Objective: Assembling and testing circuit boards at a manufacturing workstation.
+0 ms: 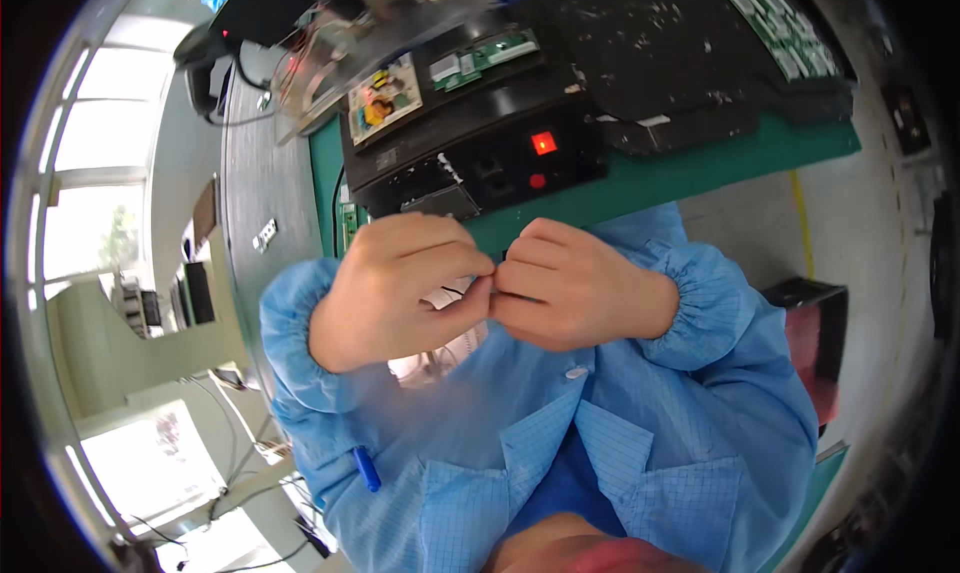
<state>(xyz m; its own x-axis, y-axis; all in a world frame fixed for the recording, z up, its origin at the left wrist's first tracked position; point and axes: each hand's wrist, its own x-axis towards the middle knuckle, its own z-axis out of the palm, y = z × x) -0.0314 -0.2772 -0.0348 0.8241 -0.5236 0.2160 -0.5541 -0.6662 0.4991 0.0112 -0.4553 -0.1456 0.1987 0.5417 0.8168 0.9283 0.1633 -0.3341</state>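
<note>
Now the left hand [405, 283] and right hand [580, 288] touch, each grip pinched together, any contents hidden; a black box [515, 156] stands just beyond them on the green counter [700, 178].

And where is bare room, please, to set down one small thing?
Bare: the green mat, right of the black box, between the black sheet and the mat's front edge. Crowded: the box's top, holding green circuitry and a pale panel.
</note>
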